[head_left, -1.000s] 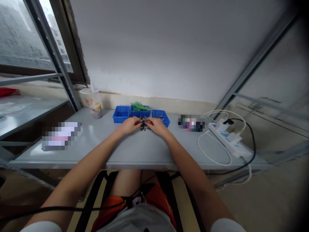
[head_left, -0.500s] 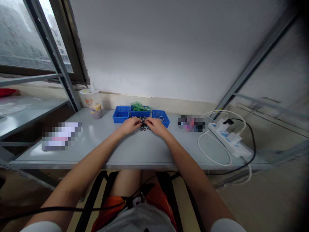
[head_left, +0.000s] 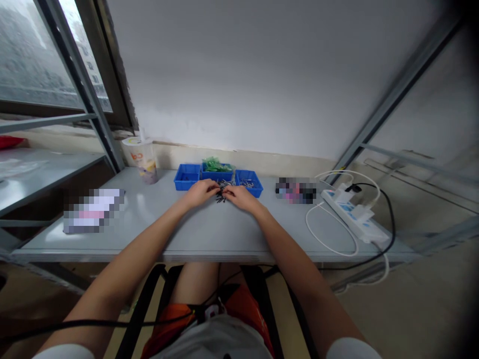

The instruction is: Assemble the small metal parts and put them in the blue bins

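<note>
While both forearms reach straight out over the grey tabletop (head_left: 209,234), the left hand (head_left: 200,192) and the right hand (head_left: 241,196) meet at a small heap of dark pins (head_left: 221,191) lying near the far edge, just in front of the blue trays. The heap sits between the two hands, touched by the fingertips of both. Its pieces are thin and short, and they lie crossed over one another; a few of the nearer ones seem to run with their long axis slanting toward the person, but the pile as a whole points no single way, and at this size I cannot tell which end of any pin is which.

Each hand's grip is curled, with fingers bent down toward the heap; whether either is pinched onto a pin or only resting on the pile cannot be told.

Just behind the heap stand three blue trays in a row: the left tray (head_left: 186,177), the middle tray (head_left: 217,175) holding green pieces (head_left: 214,165), and the right tray (head_left: 250,182) with a few thin pins inside. A lidded drink cup (head_left: 140,158) stands to the left by the window frame. On the right lie a white power strip (head_left: 355,215) and a looped white cable (head_left: 325,234).
</note>
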The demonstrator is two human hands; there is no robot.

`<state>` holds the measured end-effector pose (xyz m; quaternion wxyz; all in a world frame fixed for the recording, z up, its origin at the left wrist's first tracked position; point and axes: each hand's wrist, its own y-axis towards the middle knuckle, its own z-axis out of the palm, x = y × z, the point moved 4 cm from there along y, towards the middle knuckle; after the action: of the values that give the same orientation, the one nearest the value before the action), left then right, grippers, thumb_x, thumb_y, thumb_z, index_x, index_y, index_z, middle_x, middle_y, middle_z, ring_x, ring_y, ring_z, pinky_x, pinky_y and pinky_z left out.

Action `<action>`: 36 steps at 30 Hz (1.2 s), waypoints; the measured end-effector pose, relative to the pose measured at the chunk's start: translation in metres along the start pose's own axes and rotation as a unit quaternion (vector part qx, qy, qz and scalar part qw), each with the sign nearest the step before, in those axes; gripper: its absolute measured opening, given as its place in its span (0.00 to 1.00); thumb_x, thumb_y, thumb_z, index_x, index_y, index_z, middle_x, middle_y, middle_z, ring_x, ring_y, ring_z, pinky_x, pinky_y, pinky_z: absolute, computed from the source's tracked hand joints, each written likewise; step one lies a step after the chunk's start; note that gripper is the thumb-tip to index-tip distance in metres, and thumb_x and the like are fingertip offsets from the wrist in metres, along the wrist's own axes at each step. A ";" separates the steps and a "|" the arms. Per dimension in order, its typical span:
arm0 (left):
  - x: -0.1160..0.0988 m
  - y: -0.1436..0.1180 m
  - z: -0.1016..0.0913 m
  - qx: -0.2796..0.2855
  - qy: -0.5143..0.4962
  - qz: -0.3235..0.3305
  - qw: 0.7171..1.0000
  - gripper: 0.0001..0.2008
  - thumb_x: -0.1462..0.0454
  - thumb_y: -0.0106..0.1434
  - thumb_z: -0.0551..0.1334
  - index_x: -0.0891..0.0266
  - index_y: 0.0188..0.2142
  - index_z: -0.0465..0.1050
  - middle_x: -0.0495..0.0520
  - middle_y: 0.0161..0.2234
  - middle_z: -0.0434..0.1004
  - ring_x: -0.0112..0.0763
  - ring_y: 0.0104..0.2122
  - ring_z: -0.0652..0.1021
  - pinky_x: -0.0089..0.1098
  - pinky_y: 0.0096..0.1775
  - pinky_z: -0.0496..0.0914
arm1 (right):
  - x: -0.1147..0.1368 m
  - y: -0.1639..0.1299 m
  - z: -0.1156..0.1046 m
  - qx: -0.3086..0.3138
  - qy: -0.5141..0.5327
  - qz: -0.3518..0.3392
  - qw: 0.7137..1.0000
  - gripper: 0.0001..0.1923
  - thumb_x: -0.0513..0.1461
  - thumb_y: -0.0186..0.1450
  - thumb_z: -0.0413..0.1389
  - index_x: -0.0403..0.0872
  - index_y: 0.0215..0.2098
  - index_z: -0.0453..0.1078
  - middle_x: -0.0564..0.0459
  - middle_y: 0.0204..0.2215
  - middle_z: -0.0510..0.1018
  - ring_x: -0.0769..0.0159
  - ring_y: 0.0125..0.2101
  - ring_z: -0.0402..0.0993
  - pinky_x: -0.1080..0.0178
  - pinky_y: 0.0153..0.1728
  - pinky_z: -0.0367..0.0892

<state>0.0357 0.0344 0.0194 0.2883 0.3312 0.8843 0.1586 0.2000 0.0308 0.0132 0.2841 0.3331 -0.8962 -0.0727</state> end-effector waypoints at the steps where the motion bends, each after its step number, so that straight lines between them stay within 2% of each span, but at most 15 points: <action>1: -0.001 0.000 0.001 -0.002 -0.005 0.005 1.000 0.10 0.62 0.65 0.56 0.63 0.38 0.75 0.53 0.33 0.76 0.32 0.33 0.74 0.30 0.36 0.65 | 0.001 0.000 0.001 0.004 -0.004 -0.003 1.000 0.08 0.37 0.65 0.51 0.44 0.37 0.72 0.54 0.27 0.75 0.71 0.27 0.67 0.69 0.31 0.56; 7: -0.010 0.001 0.004 -0.011 -0.037 0.046 0.998 0.10 0.62 0.64 0.58 0.63 0.40 0.76 0.54 0.33 0.76 0.31 0.33 0.74 0.29 0.36 0.66 | 0.004 0.001 0.004 -0.005 -0.018 -0.018 1.000 0.08 0.37 0.66 0.50 0.44 0.35 0.71 0.53 0.28 0.75 0.70 0.29 0.67 0.68 0.31 0.56; 12: -0.011 0.000 0.002 -0.020 -0.066 0.015 0.998 0.10 0.62 0.63 0.57 0.63 0.39 0.75 0.54 0.37 0.78 0.31 0.35 0.76 0.29 0.38 0.69 | 0.001 0.001 0.003 0.006 -0.007 -0.008 1.000 0.09 0.38 0.66 0.50 0.45 0.36 0.72 0.53 0.29 0.76 0.70 0.29 0.67 0.68 0.31 0.56; 16: -0.006 -0.002 0.002 -0.031 -0.078 -0.017 0.996 0.09 0.62 0.62 0.58 0.63 0.38 0.73 0.52 0.35 0.79 0.31 0.34 0.77 0.29 0.38 0.69 | 0.002 0.000 -0.004 -0.036 -0.016 0.005 0.999 0.11 0.41 0.68 0.49 0.45 0.36 0.72 0.53 0.29 0.76 0.70 0.29 0.68 0.68 0.31 0.55; 21: -0.001 -0.001 0.009 -0.001 -0.058 0.009 0.998 0.08 0.62 0.61 0.58 0.63 0.37 0.73 0.53 0.33 0.78 0.31 0.33 0.76 0.29 0.38 0.69 | 0.005 0.000 -0.008 -0.073 -0.012 0.004 0.997 0.14 0.44 0.69 0.47 0.45 0.34 0.71 0.53 0.29 0.76 0.70 0.29 0.68 0.69 0.31 0.55; 27: -0.001 0.000 0.012 0.007 -0.006 0.021 1.000 0.08 0.64 0.60 0.59 0.62 0.38 0.75 0.53 0.33 0.77 0.31 0.33 0.75 0.29 0.36 0.67 | 0.006 0.001 -0.005 -0.050 -0.011 0.012 0.999 0.12 0.43 0.68 0.49 0.45 0.36 0.72 0.53 0.30 0.77 0.70 0.29 0.68 0.69 0.31 0.56; 36: -0.004 -0.001 0.011 0.012 0.011 0.025 1.000 0.08 0.63 0.61 0.59 0.63 0.37 0.74 0.53 0.32 0.76 0.31 0.31 0.74 0.29 0.33 0.65 | 0.009 0.000 -0.004 -0.037 0.004 0.007 0.999 0.10 0.41 0.66 0.51 0.45 0.37 0.72 0.53 0.29 0.77 0.70 0.28 0.69 0.69 0.31 0.58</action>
<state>0.0446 0.0319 0.0115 0.2709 0.3546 0.8807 0.1589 0.1969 0.0253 0.0207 0.3004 0.3166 -0.8938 -0.1028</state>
